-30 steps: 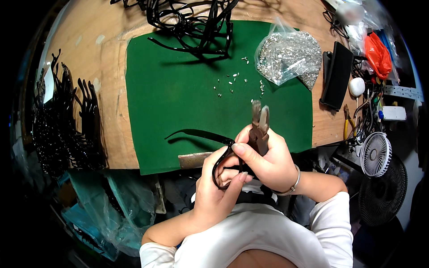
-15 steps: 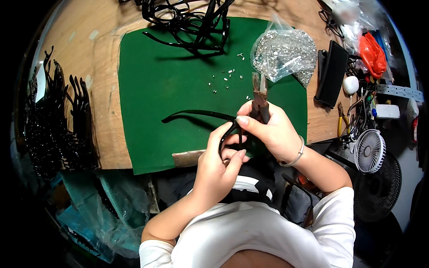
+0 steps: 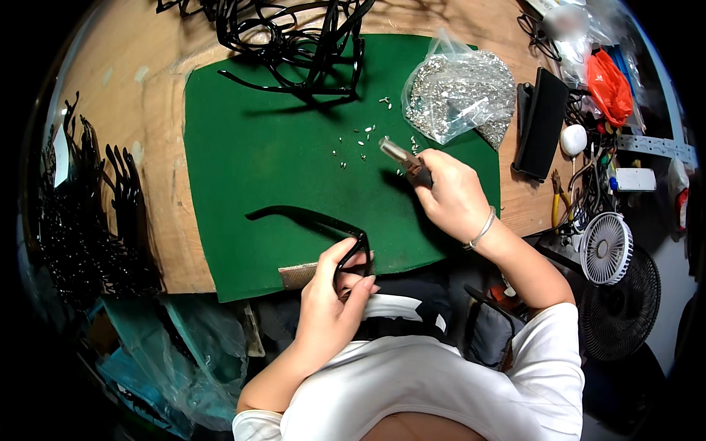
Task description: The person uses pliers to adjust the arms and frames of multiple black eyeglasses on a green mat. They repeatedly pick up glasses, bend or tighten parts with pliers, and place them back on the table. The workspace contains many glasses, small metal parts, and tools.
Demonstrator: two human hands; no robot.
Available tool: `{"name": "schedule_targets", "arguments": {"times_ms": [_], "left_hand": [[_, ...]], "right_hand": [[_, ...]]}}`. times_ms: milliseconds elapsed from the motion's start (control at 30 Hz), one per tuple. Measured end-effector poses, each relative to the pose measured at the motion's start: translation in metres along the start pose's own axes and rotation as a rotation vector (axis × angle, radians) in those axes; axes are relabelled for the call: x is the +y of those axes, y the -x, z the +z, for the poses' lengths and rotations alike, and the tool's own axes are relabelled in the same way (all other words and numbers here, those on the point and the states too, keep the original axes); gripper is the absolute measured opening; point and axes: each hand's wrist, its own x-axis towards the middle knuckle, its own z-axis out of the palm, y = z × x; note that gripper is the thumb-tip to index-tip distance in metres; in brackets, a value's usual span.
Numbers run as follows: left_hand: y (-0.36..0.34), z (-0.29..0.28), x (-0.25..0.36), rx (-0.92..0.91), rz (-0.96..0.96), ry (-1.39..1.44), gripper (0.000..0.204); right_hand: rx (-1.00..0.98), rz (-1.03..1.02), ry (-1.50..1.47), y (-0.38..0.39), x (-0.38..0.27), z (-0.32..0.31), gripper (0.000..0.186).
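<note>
The left hand (image 3: 323, 312) grips one glossy black plastic eyeglass frame (image 3: 334, 223) over the near edge of a green rectangular mat (image 3: 279, 162), and the right hand (image 3: 454, 195) is closed around one pair of dark-handled metal pliers (image 3: 403, 156). Near the pliers' tip lie roughly a dozen tiny silvery pieces (image 3: 368, 129), too small to count surely, with one clear plastic bag (image 3: 456, 95) of more just beyond. A tangled heap of black frames (image 3: 318, 66), uncountable, blocks part of the mat's far edge; rightward are one pair of yellow-handled pliers (image 3: 556, 200) and two round fans, one white (image 3: 606, 248), one black (image 3: 625, 305).
</note>
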Motion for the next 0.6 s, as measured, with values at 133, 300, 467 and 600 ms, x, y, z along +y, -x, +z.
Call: {"name": "schedule_targets", "arguments": {"times_ms": [133, 300, 467, 600], "left_hand": [[-0.009, -0.003, -0.014, -0.051, 0.043, -0.337, 0.044], [-0.019, 0.003, -0.009, -0.033, 0.011, -0.212, 0.042], [-0.009, 0.004, 0.006, 0.040, 0.002, 0.140, 0.042], [0.017, -0.007, 0.022, 0.092, 0.018, 0.221, 0.044]], "right_hand": [[0.042, -0.106, 0.049, -0.004, 0.005, 0.005, 0.020], [0.035, -0.150, 0.116, -0.004, 0.003, 0.007, 0.022], [0.047, -0.142, 0.155, -0.003, 0.002, 0.008, 0.019], [-0.075, -0.018, -0.195, 0.004, -0.013, -0.003, 0.016]]}}
